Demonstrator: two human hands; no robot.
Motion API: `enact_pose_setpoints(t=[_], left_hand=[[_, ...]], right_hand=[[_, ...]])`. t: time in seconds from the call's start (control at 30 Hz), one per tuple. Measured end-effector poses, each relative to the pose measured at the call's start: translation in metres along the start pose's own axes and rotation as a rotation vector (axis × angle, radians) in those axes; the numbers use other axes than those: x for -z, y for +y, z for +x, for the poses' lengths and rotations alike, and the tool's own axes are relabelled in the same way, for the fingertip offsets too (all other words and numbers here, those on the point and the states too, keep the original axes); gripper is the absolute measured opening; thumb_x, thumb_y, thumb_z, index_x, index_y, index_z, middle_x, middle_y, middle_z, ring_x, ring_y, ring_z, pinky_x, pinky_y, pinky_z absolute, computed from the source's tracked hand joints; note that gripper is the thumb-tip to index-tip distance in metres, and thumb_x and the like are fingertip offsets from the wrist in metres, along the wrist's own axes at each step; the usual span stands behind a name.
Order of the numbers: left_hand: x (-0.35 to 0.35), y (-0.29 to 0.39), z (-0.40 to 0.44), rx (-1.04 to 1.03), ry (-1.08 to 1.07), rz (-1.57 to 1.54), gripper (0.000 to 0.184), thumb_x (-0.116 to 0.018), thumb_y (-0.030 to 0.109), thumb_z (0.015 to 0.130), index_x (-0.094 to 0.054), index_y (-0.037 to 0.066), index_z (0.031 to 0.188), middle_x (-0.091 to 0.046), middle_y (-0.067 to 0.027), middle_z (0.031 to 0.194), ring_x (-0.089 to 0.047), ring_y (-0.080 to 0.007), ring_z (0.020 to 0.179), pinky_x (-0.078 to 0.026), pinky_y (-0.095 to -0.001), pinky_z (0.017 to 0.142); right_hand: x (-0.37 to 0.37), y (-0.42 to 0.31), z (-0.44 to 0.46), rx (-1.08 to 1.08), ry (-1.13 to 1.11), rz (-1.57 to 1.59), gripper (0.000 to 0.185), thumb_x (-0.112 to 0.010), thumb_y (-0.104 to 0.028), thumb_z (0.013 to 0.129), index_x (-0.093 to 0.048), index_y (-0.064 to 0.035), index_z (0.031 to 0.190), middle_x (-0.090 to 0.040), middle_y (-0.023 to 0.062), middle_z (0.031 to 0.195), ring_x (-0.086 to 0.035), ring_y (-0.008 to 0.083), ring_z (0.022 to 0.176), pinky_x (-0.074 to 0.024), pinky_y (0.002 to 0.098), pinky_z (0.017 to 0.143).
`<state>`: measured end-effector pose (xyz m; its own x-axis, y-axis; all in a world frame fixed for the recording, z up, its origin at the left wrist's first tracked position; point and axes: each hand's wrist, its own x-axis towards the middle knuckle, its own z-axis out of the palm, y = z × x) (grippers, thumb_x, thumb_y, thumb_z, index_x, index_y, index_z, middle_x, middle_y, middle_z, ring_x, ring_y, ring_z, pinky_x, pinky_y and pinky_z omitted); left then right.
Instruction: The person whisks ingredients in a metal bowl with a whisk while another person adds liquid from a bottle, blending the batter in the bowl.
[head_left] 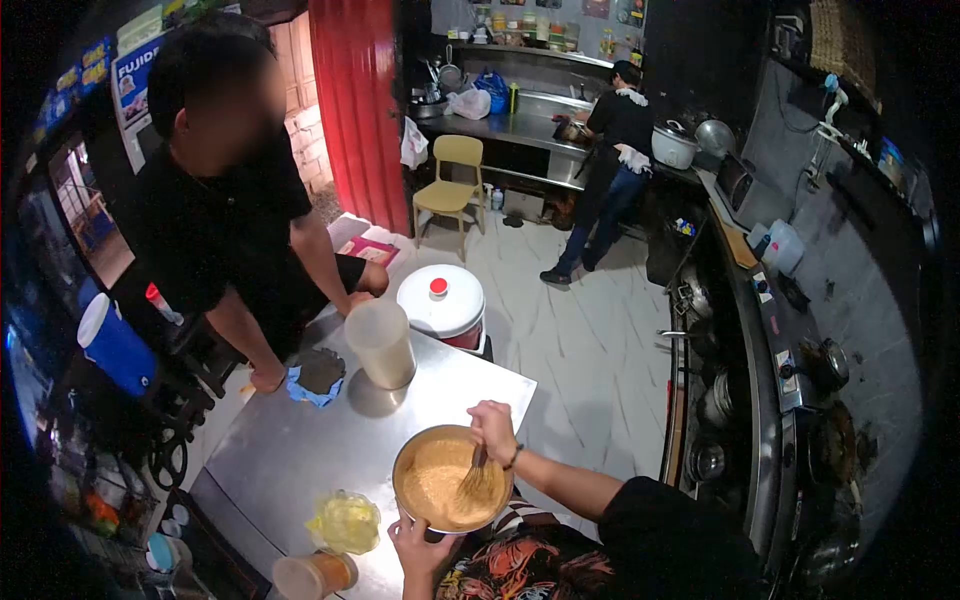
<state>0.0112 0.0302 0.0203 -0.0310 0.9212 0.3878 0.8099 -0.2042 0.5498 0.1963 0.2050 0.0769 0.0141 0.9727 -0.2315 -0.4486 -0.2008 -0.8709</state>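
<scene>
A metal mixing bowl (398, 478) of orange-tan batter (438, 478) sits at the near edge of the steel table, close to my body. My right hand (493, 430) is closed round the handle of a wire whisk (480, 484), whose wires dip into the batter on the bowl's right side. With my left hand (420, 550) I grip the bowl's near left edge; some fingers are hidden by the bowl. Left of it lie a crumpled yellowish plastic bag (346, 522) and a plastic jar (315, 574) with orange-brown contents.
A tall translucent container (380, 345) stands on the steel table (280, 450), near a dark cloth on blue material (318, 377). Across the table a person (215, 220) leans in. Beyond are a white-lidded bucket (441, 300), a yellow chair (450, 180) and another person (612, 160) at a counter.
</scene>
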Motion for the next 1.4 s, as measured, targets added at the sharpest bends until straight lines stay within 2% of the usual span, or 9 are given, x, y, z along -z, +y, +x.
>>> enact_pose_setpoints(t=[0.17, 0.23, 0.33, 0.5, 0.63, 0.7, 0.9, 1.1, 1.4], left_hand=[[-0.009, -0.003, 0.004, -0.006, 0.023, -0.113, 0.053, -0.081, 0.042, 0.052, -0.058, 0.007, 0.084, -0.058, -0.0244, 0.102, -0.054, -0.0386, 0.091, -0.041, -0.0465, 0.076], [-0.013, -0.003, 0.002, 0.056, 0.003, -0.157, 0.051, -0.083, 0.037, 0.050, -0.058, 0.007, 0.085, -0.059, -0.0192, 0.095, -0.054, -0.0378, 0.088, -0.041, -0.0466, 0.075], [-0.019, -0.016, 0.003, -0.146, -0.064, -0.091, 0.049, -0.082, 0.036, 0.050, -0.061, 0.009, 0.085, -0.060, -0.0132, 0.096, -0.055, -0.0338, 0.090, -0.041, -0.0455, 0.079], [-0.002, 0.017, 0.016, 0.027, 0.070, 0.086, 0.051, -0.077, 0.045, 0.056, -0.063, 0.009, 0.090, -0.061, -0.0111, 0.100, -0.055, -0.0283, 0.098, -0.037, -0.0460, 0.086], [-0.007, 0.001, 0.007, 0.048, -0.036, -0.056, 0.054, -0.078, 0.046, 0.055, -0.063, 0.009, 0.091, -0.059, -0.0139, 0.104, -0.054, -0.0308, 0.098, -0.039, -0.0441, 0.084], [-0.002, 0.008, 0.012, 0.004, 0.061, -0.045, 0.052, -0.081, 0.039, 0.054, -0.063, 0.009, 0.092, -0.060, -0.0137, 0.092, -0.056, -0.0320, 0.083, -0.043, -0.0430, 0.077], [-0.004, -0.003, 0.009, 0.038, 0.003, -0.073, 0.050, -0.081, 0.032, 0.055, -0.062, 0.007, 0.093, -0.054, -0.0213, 0.116, -0.055, -0.0367, 0.086, -0.047, -0.0430, 0.072], [-0.014, -0.011, 0.006, 0.069, -0.032, -0.077, 0.045, -0.077, 0.029, 0.051, -0.059, 0.006, 0.084, -0.042, -0.0276, 0.131, -0.055, -0.0367, 0.084, -0.046, -0.0419, 0.074], [-0.002, 0.006, 0.009, 0.097, -0.032, -0.008, 0.050, -0.078, 0.044, 0.055, -0.063, 0.008, 0.086, -0.036, -0.0298, 0.137, -0.050, -0.0295, 0.116, -0.037, -0.0429, 0.088]], right_hand=[[-0.039, 0.067, -0.080, 0.304, 0.108, -0.079, 0.024, -0.054, -0.006, 0.078, -0.050, -0.0054, 0.054, -0.051, 0.0067, 0.050, -0.046, 0.0171, 0.040, -0.0378, 0.0279, 0.041], [-0.047, 0.071, -0.069, 1.126, -0.744, -0.371, 0.005, -0.056, -0.007, 0.068, -0.061, -0.0053, 0.070, -0.055, 0.0097, 0.059, -0.054, 0.0227, 0.052, -0.0462, 0.0317, 0.051], [-0.057, 0.062, -0.063, 1.040, -1.179, -0.770, 0.010, -0.057, -0.008, 0.060, -0.060, -0.0095, 0.069, -0.056, 0.0116, 0.061, -0.053, 0.0269, 0.053, -0.0468, 0.0348, 0.053], [-0.044, 0.023, 0.002, 0.445, -0.644, -0.867, 0.014, -0.055, -0.012, 0.077, -0.064, -0.0024, 0.081, -0.064, 0.0164, 0.077, -0.062, 0.0234, 0.068, -0.0488, 0.0339, 0.063], [0.008, 0.003, 0.058, 1.008, -0.235, -1.195, 0.015, -0.053, -0.008, 0.076, -0.060, 0.0037, 0.072, -0.060, 0.0119, 0.061, -0.057, 0.0213, 0.058, -0.0479, 0.0330, 0.057], [0.012, 0.003, 0.019, -0.004, 0.067, -0.116, 0.019, -0.053, -0.010, 0.079, -0.053, -0.0002, 0.063, -0.051, 0.0081, 0.053, -0.052, 0.0201, 0.052, -0.0463, 0.0332, 0.052], [-0.029, 0.053, -0.089, 1.080, -0.632, -0.278, 0.025, -0.054, -0.003, 0.077, -0.040, -0.0045, 0.055, -0.035, 0.0029, 0.047, -0.040, 0.0191, 0.038, -0.0324, 0.0293, 0.037], [-0.021, 0.047, -0.076, 1.050, -1.385, -0.574, 0.006, -0.059, -0.002, 0.066, -0.055, -0.0030, 0.062, -0.041, 0.0068, 0.049, -0.045, 0.0243, 0.042, -0.0351, 0.0338, 0.039], [0.006, -0.006, 0.032, 0.219, -0.155, -0.512, 0.028, -0.050, -0.013, 0.084, -0.041, -0.0113, 0.057, -0.039, -0.0011, 0.046, -0.036, 0.0093, 0.036, -0.0302, 0.0251, 0.036]])
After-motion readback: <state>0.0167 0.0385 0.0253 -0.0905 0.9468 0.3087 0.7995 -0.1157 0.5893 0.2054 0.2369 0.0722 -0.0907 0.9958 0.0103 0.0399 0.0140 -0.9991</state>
